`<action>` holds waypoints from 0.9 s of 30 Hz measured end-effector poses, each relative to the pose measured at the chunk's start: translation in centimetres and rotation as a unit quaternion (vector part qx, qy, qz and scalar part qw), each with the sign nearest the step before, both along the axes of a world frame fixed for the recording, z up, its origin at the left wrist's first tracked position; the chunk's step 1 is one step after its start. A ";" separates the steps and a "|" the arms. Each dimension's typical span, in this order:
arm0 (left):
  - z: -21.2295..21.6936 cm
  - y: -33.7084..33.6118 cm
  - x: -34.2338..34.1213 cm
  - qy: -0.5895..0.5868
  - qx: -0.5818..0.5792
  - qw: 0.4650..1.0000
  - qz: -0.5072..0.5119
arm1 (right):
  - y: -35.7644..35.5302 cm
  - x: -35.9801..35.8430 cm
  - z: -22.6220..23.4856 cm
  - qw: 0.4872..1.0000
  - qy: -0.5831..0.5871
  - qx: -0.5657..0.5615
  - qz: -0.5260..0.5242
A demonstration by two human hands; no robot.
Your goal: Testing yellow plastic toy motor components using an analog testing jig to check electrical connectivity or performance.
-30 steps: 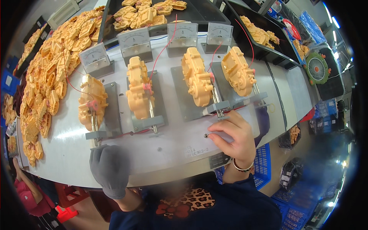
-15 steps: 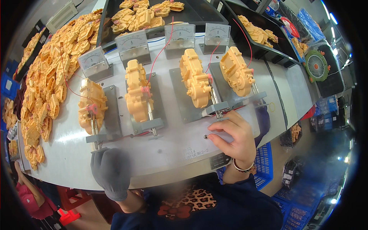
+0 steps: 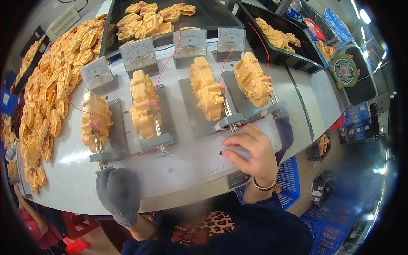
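Behind, black trays hold orange housings; right hand rests on bench

A worker's two hands rest at the near edge of the bench, both forearms rising from the lower edge of the view in dark blue sleeves. The left hand, covered by a grey knit glove, lies knuckles-up at the bench's front edge toward its left end, fingers curled loosely downward. The right hand is bare, a beaded bracelet on its wrist, and sits farther in from the front edge, right of centre. Its fingers are bent and drawn together, fingertips pressed to the bench surface, palm down, wrist angled inward.
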State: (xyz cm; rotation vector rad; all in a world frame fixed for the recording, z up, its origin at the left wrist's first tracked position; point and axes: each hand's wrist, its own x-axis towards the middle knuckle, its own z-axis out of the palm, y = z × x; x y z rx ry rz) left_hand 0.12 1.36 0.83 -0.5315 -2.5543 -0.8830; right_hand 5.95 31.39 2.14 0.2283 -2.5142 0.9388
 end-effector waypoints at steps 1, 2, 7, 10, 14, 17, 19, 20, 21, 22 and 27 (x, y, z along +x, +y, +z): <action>0.0 0.0 0.0 -0.001 0.002 1.000 -0.001 | 0.0 0.0 0.0 1.000 0.000 0.001 0.000; 0.1 0.0 0.0 -0.001 0.003 1.000 -0.002 | 0.0 0.0 0.0 1.000 0.002 0.003 -0.001; -0.1 0.0 -0.1 -0.002 0.001 1.000 -0.003 | 0.0 0.0 -0.1 1.000 0.003 0.001 -0.003; 0.1 0.0 0.0 -0.005 0.003 1.000 -0.006 | -0.1 0.0 0.0 1.000 -0.001 0.000 -0.003; 0.1 0.1 0.0 -0.004 0.004 1.000 -0.003 | 0.0 0.0 -0.1 1.000 0.005 0.000 -0.003; 0.0 0.1 0.0 0.003 0.003 1.000 -0.005 | -0.1 0.0 -0.1 1.000 0.002 0.000 -0.005; 0.1 0.1 0.0 0.002 0.006 1.000 -0.003 | -0.2 0.0 0.0 1.000 0.003 0.001 -0.005; 0.1 0.1 0.0 0.001 0.006 1.000 -0.003 | -0.1 0.0 0.1 1.000 0.001 0.005 -0.005; 0.1 0.2 0.0 0.002 0.004 1.000 -0.002 | -0.1 0.0 0.1 1.000 -0.001 0.008 -0.006; 0.1 0.2 0.0 0.002 0.003 1.000 -0.001 | -0.1 0.0 0.1 1.000 -0.001 0.008 -0.006; 0.0 0.1 0.0 0.007 -0.003 1.000 0.001 | 0.0 0.1 0.1 1.000 -0.009 0.010 -0.006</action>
